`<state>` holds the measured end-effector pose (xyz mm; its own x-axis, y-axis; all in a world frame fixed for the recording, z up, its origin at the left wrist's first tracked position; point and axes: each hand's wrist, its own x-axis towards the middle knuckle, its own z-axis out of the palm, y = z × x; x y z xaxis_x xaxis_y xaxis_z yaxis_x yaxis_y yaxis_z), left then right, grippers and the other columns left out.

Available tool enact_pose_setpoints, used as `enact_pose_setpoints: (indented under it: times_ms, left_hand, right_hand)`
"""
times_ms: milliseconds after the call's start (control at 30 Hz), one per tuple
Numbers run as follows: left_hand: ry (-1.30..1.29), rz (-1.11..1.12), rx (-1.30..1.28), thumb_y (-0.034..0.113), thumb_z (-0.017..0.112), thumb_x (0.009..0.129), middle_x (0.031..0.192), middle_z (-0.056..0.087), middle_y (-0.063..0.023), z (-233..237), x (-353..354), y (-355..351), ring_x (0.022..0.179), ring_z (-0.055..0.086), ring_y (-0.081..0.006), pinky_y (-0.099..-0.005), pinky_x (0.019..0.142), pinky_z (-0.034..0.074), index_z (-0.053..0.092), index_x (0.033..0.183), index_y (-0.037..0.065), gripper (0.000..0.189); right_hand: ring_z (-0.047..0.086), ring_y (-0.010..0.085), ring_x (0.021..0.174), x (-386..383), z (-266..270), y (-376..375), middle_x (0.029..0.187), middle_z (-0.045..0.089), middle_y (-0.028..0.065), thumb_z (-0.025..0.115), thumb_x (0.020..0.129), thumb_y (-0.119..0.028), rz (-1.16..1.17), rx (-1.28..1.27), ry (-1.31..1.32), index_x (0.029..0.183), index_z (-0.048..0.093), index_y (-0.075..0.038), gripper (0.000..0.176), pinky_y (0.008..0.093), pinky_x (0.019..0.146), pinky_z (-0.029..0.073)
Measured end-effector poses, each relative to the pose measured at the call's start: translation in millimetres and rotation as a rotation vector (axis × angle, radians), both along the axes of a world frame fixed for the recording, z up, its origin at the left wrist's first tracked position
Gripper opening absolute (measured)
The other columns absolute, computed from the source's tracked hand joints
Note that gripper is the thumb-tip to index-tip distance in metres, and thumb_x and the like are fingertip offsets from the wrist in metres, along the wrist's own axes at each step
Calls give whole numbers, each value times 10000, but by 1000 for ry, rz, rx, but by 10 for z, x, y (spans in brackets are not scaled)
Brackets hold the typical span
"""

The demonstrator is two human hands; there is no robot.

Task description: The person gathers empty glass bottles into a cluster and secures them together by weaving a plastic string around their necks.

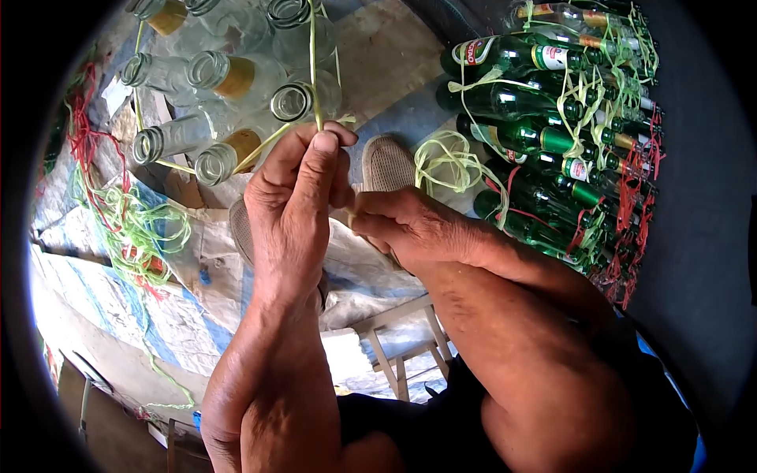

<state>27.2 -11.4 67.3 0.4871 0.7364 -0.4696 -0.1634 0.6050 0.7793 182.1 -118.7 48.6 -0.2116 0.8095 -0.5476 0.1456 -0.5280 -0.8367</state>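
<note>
Several clear glass bottles stand upright together at the upper left, with yellow-green twine running around and across them. Beside the nearest bottle, my left hand pinches that twine between thumb and fingers, where strands meet. My right hand is just to the right and a little lower, its fingers curled together next to the left hand's fingers. What lies inside the right hand's fingers is hidden.
Green bottles lie stacked and tied with green and red twine at the right. Loose twine lies near a shoe; a tangled heap is at the left. A wooden stool stands below on the sheet.
</note>
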Motion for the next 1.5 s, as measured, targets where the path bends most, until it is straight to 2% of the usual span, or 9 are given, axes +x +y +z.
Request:
enact_pose_setpoints:
  times_ms: [33, 133, 233, 500, 1067, 1167, 1233, 1267, 1500]
  left_hand:
    - [-25, 8, -34, 259, 639, 1140, 729, 455, 82, -19, -12, 6, 634, 349, -31, -222, 569, 297, 748, 1136, 20, 262]
    - [-21, 10, -44, 258, 639, 1138, 720, 438, 101, -97, -98, 48, 628, 317, -16, -218, 562, 253, 757, 1113, 21, 266]
    - [14, -3, -34, 260, 648, 1132, 717, 426, 110, -76, -87, 52, 628, 299, -11, -221, 566, 226, 767, 1119, 19, 270]
    - [147, -20, 40, 230, 616, 1139, 693, 393, 106, -46, -49, 90, 610, 286, -7, -206, 538, 201, 764, 1151, 4, 271]
    - [216, 28, 91, 228, 709, 1101, 747, 595, 87, -12, -104, 91, 681, 443, -22, -214, 618, 355, 831, 1121, -5, 264]
    - [225, 66, 162, 242, 716, 1096, 766, 615, 75, -69, -105, 57, 702, 456, -29, -215, 648, 371, 830, 1134, -7, 277]
    - [258, 87, 180, 251, 735, 1083, 756, 594, 74, -71, -113, 36, 707, 457, -39, -223, 657, 356, 840, 1127, 7, 269]
    - [256, 104, 208, 246, 737, 1081, 756, 599, 73, -91, -120, 25, 706, 463, -38, -223, 655, 365, 841, 1128, 9, 263]
    - [304, 161, 275, 134, 745, 1066, 825, 759, 15, -104, -175, 9, 734, 576, -22, -220, 638, 485, 833, 1128, -17, 186]
  right_hand:
    - [657, 303, 687, 33, -121, -86, 761, 619, 137, 642, 1062, -187, 72, 237, -84, 961, 614, -39, 182, 444, 659, 519]
    - [651, 228, 794, 297, -151, -387, 865, 649, 99, 636, 1041, -87, 78, -10, -204, 1000, 668, -12, 92, 357, 692, 505]
    - [600, 199, 732, 478, -287, -819, 815, 628, 125, 665, 1050, -122, -108, 64, -281, 987, 658, 17, 153, 381, 686, 493]
    - [631, 323, 892, 617, -54, -1453, 1005, 637, 183, 635, 971, -73, 74, -235, -422, 1121, 637, 3, 168, 419, 806, 483]
    - [494, 367, 1491, -138, 2187, 210, 1561, 551, 258, 412, 788, 131, 43, -141, -416, 1526, 539, 62, 752, 422, 1269, 329]
    - [568, 411, 1390, 202, 1671, 52, 1462, 613, 254, 555, 919, -6, 248, -241, -624, 1438, 624, 22, 524, 479, 1180, 433]
    - [684, 450, 993, 584, 682, -306, 1126, 658, 191, 669, 901, 16, 440, 31, -725, 1264, 685, -49, 369, 534, 838, 566]
    - [681, 433, 915, 775, 587, -464, 1045, 673, 179, 673, 910, 29, 382, 50, -731, 1196, 707, -22, 292, 531, 791, 562]
    - [690, 278, 866, 349, 1041, 805, 1003, 707, 170, 676, 843, 206, 128, 996, -655, 1140, 750, 52, 343, 345, 739, 570]
